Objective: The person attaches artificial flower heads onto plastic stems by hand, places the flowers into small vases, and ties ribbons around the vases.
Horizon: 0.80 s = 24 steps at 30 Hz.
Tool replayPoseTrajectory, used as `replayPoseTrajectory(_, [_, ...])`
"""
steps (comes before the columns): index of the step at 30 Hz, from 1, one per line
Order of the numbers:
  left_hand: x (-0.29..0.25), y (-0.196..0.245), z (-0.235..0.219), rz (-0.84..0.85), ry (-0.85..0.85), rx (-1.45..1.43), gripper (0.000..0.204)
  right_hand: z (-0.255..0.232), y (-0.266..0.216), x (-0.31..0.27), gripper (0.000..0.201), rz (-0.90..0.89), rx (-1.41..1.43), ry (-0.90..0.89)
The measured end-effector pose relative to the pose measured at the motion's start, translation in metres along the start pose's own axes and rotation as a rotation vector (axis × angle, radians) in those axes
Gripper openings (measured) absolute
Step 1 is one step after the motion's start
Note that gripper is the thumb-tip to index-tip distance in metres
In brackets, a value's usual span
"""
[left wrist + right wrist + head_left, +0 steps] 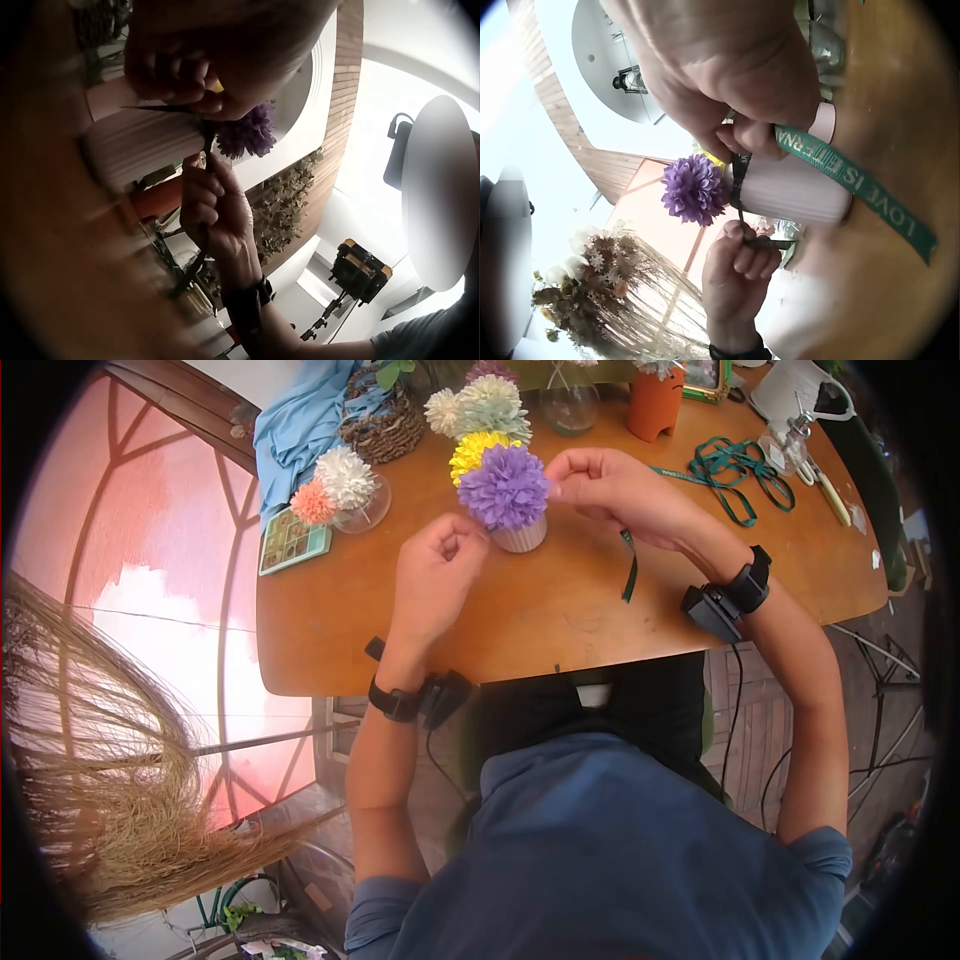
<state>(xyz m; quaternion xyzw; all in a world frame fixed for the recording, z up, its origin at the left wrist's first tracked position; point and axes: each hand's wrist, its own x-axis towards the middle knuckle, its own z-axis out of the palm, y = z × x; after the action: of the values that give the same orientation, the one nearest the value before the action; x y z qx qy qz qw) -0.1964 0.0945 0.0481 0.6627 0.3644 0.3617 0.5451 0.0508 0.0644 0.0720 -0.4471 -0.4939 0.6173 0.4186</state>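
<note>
A ribbed pale pink vase (522,538) stands on the wooden table, topped by a purple pom-pom flower (505,488). Round its neck runs a dark green ribbon (862,187) with pale lettering, "LOVE IS" readable in the right wrist view. My left hand (435,575), on the vase's near left, pinches one end of the ribbon between thumb and curled fingers. On the other side my right hand (625,495) pinches the other end close to the neck. A loose tail hangs down from the right hand.
Behind the purple bloom are a yellow flower (472,453) and several paler ones. A glass vase (368,512) with white and orange flowers and a green-framed tray (295,542) stand left. To the right lie more green ribbon (735,465) and scissors (832,495); an orange pot (655,405) stands behind.
</note>
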Motion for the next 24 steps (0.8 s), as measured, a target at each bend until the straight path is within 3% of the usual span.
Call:
replayPoseTrajectory(1, [0.0, 0.0, 0.0, -0.001, 0.002, 0.0, 0.009, 0.001, -0.001, -0.001, 0.012, -0.032, -0.177, -0.007])
replayPoseTrajectory(5, [0.001, -0.002, -0.002, -0.028, 0.014, -0.027, 0.011, -0.011, 0.005, 0.011, 0.014, -0.201, -0.431, -0.101])
replayPoseTrajectory(7, [0.0, -0.002, -0.002, -0.034, 0.016, -0.036, 0.012, -0.015, 0.016, 0.023, 0.017, -0.811, -0.911, 0.032])
replayPoseTrajectory(8, [-0.001, -0.001, -0.002, -0.04, 0.019, -0.039, 0.012, -0.015, 0.015, 0.022, 0.017, -0.811, -0.91, 0.033])
replayPoseTrajectory(10, [-0.002, 0.0, -0.001, -0.046, 0.021, -0.042, 0.013, -0.013, 0.006, 0.015, 0.016, -0.555, -0.933, 0.017])
replayPoseTrajectory(11, [-0.005, 0.0, 0.0, -0.048, 0.018, -0.046, 0.013, -0.009, -0.003, 0.01, 0.016, -0.556, -0.933, 0.019])
replayPoseTrajectory(13, [-0.009, 0.003, 0.003, -0.048, 0.015, -0.051, 0.013, -0.001, -0.017, 0.001, 0.016, 0.074, -0.435, -0.093])
replayPoseTrajectory(14, [-0.012, 0.006, 0.007, -0.05, -0.005, -0.047, 0.014, 0.002, -0.016, -0.002, 0.016, 0.073, -0.436, -0.093])
replayPoseTrajectory(16, [-0.015, 0.012, 0.015, -0.052, -0.022, -0.044, 0.015, 0.007, -0.014, -0.006, 0.016, 0.135, -0.126, -0.159])
replayPoseTrajectory(19, [-0.019, 0.016, 0.031, -0.066, -0.021, 0.004, 0.015, 0.017, -0.009, -0.007, 0.019, 0.125, 0.017, -0.103])
replayPoseTrajectory(22, [-0.019, 0.016, 0.039, 0.003, -0.032, 0.056, 0.016, 0.022, 0.007, -0.004, 0.017, 0.073, 0.049, -0.056])
replayPoseTrajectory(24, [-0.019, 0.014, 0.04, 0.073, -0.076, 0.245, 0.016, 0.024, 0.01, -0.004, 0.015, 0.076, 0.084, -0.046])
